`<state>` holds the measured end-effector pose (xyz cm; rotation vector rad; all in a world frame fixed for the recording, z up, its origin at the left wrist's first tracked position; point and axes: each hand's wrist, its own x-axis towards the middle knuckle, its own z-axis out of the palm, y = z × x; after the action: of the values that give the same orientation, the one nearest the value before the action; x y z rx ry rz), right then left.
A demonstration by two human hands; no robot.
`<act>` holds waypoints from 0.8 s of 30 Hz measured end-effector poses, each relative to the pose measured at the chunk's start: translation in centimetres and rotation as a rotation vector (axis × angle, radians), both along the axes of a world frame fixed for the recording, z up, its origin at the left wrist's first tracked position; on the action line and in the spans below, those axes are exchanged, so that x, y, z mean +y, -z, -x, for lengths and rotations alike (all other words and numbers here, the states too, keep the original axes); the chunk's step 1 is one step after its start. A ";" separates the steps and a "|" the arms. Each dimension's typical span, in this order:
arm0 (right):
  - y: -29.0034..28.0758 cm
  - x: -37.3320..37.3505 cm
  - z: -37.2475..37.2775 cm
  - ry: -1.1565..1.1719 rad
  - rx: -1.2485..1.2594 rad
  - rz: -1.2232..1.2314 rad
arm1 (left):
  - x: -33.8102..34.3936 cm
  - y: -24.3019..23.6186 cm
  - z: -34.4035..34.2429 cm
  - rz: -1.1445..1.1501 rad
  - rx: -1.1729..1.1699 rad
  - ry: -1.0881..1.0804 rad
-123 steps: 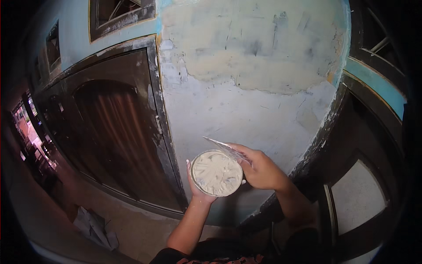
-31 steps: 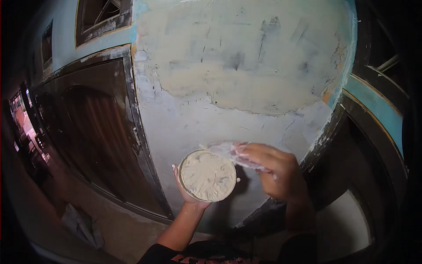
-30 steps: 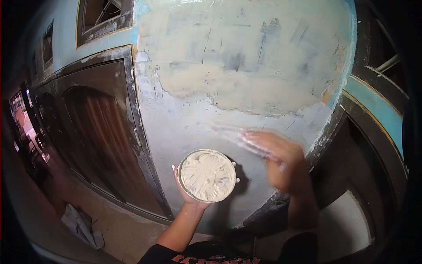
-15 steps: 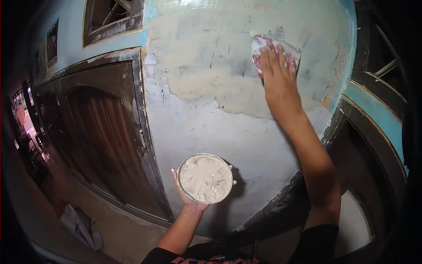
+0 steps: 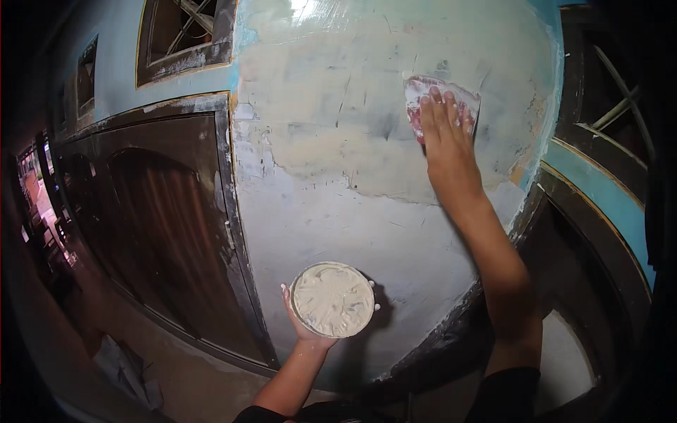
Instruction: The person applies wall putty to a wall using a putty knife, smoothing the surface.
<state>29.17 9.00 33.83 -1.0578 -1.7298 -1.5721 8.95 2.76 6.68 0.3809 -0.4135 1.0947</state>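
Tub, round and shallow-looking [image 5: 338,337], sits nearest, cupped from beneath by the left hand [image 5: 299,326], whose thumb shows at its left edge and fingertips at its right. Pale paste [image 5: 331,299] fills it, ridged across the top. Held level and close below the work like this, it should catch drips and make for a short reload; a tilt would invite spills.

Farther out, and well apart from the left, the right hand [image 5: 453,151] holds a flat spreader [image 5: 416,92] up at the wall, fingers splayed along its back, thumb out of sight. The spreader's back is smeared white over red. That spread of fingers ought to share the pressure evenly, so no corner digs in. I'd favour a low blade angle and long, steady strokes, easing off at the end of each; whether the whole edge meets the wall [image 5: 381,247] cannot be told from here.

Around the spreader, the cream coat [image 5: 303,120] bears dark scratches and grey patches, which probably want a thin, firm pass. Its ragged lower border over the greyer surface would call for feathering, well short of the dark door [image 5: 166,233] beyond on the left
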 end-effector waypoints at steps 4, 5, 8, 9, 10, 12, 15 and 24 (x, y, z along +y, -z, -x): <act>2.6 -1.5 0.6 0.052 0.001 0.082 | 0.0 0.4 0.5 0.042 0.054 -0.052; 2.4 -2.1 0.8 0.023 0.001 0.072 | 0.0 0.5 0.6 0.057 0.049 -0.061; -0.4 -2.2 1.4 -0.040 0.007 0.018 | 0.0 0.5 0.6 0.056 0.010 -0.039; -1.5 -2.0 1.2 -0.022 -0.006 0.010 | -0.1 0.3 0.3 0.055 0.013 -0.026; -2.4 -1.8 1.0 -0.006 -0.019 0.002 | -0.1 0.3 0.0 0.052 0.027 -0.027; -1.6 -0.3 0.6 0.024 -0.046 -0.016 | -0.1 0.3 0.0 0.048 0.045 -0.030; 1.0 0.1 0.7 -0.031 -0.040 0.024 | -0.4 0.5 0.1 0.143 0.109 -0.078; -2.2 -2.2 0.6 -0.103 -0.012 0.010 | -0.6 0.6 1.2 0.096 0.120 -0.123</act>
<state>28.58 6.83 36.05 -0.9500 -1.7725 -1.5104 7.75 2.19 6.09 0.3885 -0.2329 1.1997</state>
